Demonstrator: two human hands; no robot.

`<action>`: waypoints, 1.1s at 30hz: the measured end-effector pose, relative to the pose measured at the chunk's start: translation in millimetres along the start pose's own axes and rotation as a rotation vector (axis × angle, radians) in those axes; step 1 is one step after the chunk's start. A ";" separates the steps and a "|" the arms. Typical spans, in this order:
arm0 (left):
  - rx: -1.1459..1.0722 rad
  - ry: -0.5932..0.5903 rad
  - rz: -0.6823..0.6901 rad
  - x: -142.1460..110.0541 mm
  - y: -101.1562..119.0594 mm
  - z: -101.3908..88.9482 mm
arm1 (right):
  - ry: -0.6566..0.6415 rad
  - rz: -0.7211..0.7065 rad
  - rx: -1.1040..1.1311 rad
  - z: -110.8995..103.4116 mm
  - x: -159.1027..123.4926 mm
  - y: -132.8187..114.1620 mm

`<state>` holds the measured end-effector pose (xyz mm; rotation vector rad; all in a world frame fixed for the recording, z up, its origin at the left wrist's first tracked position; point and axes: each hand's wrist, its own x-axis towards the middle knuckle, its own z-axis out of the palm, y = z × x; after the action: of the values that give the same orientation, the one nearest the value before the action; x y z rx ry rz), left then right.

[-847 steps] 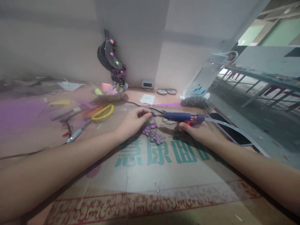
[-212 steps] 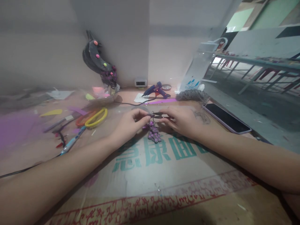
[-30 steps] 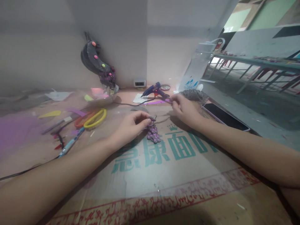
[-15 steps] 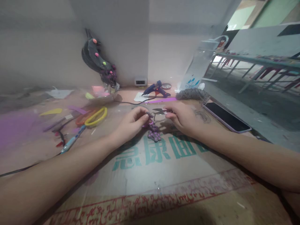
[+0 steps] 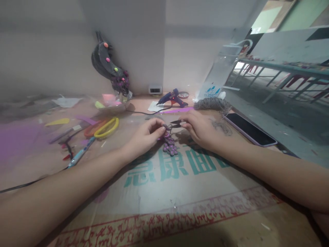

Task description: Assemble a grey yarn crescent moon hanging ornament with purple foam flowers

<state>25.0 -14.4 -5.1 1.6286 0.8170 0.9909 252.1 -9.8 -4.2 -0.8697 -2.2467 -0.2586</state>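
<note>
My left hand pinches the top end of a small purple bead cluster that lies on the printed cardboard. My right hand is closed on small black snips, whose blades point left toward the spot my left fingers pinch. The two hands nearly meet above the cluster.
A blue glue gun rests at the back beside a purple strip. Yellow and orange scissors and a pen lie left. A phone and grey yarn lie right. A dark beaded ornament stands against the wall.
My right hand has come back from the purple strip near the glue gun to the bead cluster and now holds the snips. My left hand stays pinched on the cluster.
</note>
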 end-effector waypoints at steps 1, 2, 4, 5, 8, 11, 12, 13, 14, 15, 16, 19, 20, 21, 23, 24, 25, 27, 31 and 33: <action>0.001 -0.001 0.002 -0.1 -0.4 -0.2 | -0.005 -0.001 0.005 0.0 0.1 0.6; 0.003 -0.002 0.003 -0.1 -0.8 -0.4 | -0.013 0.002 0.010 -0.5 0.2 0.6; 0.004 -0.001 0.002 -0.1 -1.6 -0.7 | -0.024 0.008 0.013 -2.3 0.7 -0.9; 0.005 -0.001 0.001 -0.1 -1.9 -0.8 | -0.032 0.008 0.007 -3.4 0.9 -2.0; 0.009 0.003 0.000 -0.4 -2.1 -1.1 | -0.064 -0.013 -0.017 -6.0 1.0 -4.9; -0.001 0.000 -0.006 -0.5 -1.0 -1.0 | -0.076 -0.042 -0.036 -6.7 0.7 -5.2; -0.003 -0.001 -0.008 -0.5 -0.5 -0.9 | -0.078 -0.046 -0.040 -6.5 0.8 -4.7; -0.005 -0.001 -0.009 -0.4 0.2 -0.7 | -0.079 -0.048 -0.042 -6.2 1.0 -3.8; -0.007 0.000 -0.008 -0.4 0.9 -0.5 | -0.077 -0.047 -0.041 -5.7 1.2 -2.8; -0.009 0.000 -0.008 -0.4 1.6 -0.2 | -0.071 -0.043 -0.038 -5.1 1.5 -1.7; -0.010 -0.001 -0.009 -0.4 2.3 0.1 | -0.065 -0.038 -0.033 -4.5 1.8 -0.5; -0.009 -0.011 -0.012 -0.7 3.8 0.8 | -0.057 -0.031 -0.045 -3.0 2.6 2.0; -0.007 -0.015 -0.015 -0.9 4.2 0.9 | -0.060 -0.036 -0.057 -2.7 2.8 2.3; -0.005 -0.017 -0.018 -1.1 4.3 0.9 | -0.064 -0.045 -0.067 -2.6 3.0 2.3; -0.006 -0.016 -0.024 -1.4 4.3 0.8 | -0.066 -0.065 -0.077 -2.5 3.2 2.1; -0.008 -0.015 -0.027 -1.5 4.2 0.7 | -0.065 -0.072 -0.078 -2.5 3.2 1.9; -0.009 -0.014 -0.026 -1.6 3.9 0.6 | -0.062 -0.075 -0.078 -2.5 3.2 1.7; -0.012 -0.015 -0.020 -1.6 3.6 0.4 | -0.057 -0.078 -0.078 -2.5 3.2 1.7; -0.001 -0.022 -0.014 -1.0 4.2 0.4 | -0.057 -0.097 -0.074 -2.2 3.1 1.9; 0.001 -0.023 -0.017 -0.7 4.5 0.5 | -0.047 -0.112 -0.078 -2.0 3.3 1.8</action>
<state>25.4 -16.4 -0.9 1.6286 0.8150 0.9579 252.6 -7.6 -0.6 -0.7979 -2.3460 -0.3834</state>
